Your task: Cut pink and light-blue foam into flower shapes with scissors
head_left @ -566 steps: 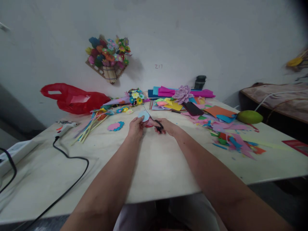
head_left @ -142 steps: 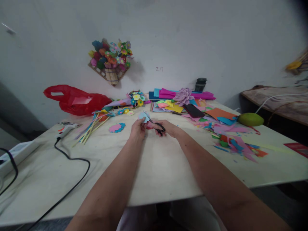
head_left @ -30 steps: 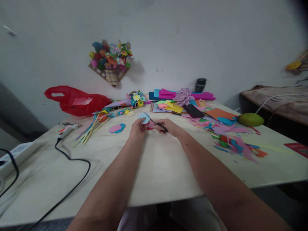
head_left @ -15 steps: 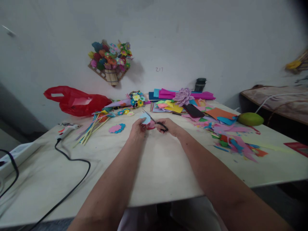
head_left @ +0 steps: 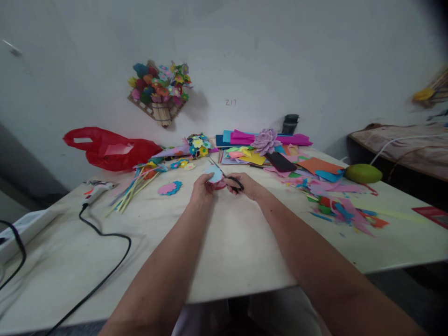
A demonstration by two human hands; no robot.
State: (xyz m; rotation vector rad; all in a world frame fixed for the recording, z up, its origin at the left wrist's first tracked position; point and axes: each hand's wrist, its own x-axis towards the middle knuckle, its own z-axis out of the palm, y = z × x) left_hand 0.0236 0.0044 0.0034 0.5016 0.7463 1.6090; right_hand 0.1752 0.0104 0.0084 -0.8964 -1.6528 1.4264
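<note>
My left hand [head_left: 204, 187] is closed on a light blue piece of paper or foam [head_left: 214, 174], with some pink showing beneath it. My right hand [head_left: 245, 185] grips scissors with black handles [head_left: 235, 185], their blades pointing up and left along the blue piece's right edge. Whether the blades are cutting at this instant I cannot tell. To the left on the table lie a pink scalloped cut-out [head_left: 167, 188] and a blue one partly under it. Small flower shapes [head_left: 182, 163] lie farther back.
A glue gun [head_left: 98, 192] with a black cord and a power strip [head_left: 26, 228] lie left. Behind are thin sticks [head_left: 135, 189] and a red bag [head_left: 115, 150]. Right are a dark phone [head_left: 281, 162], colourful scraps [head_left: 345, 210] and a green fruit [head_left: 363, 173]. A bouquet [head_left: 161, 88] hangs on the wall.
The blue piece has turned slightly and shifted a little right in my left hand. Less pink shows under it. The scissors stay at its right edge.
</note>
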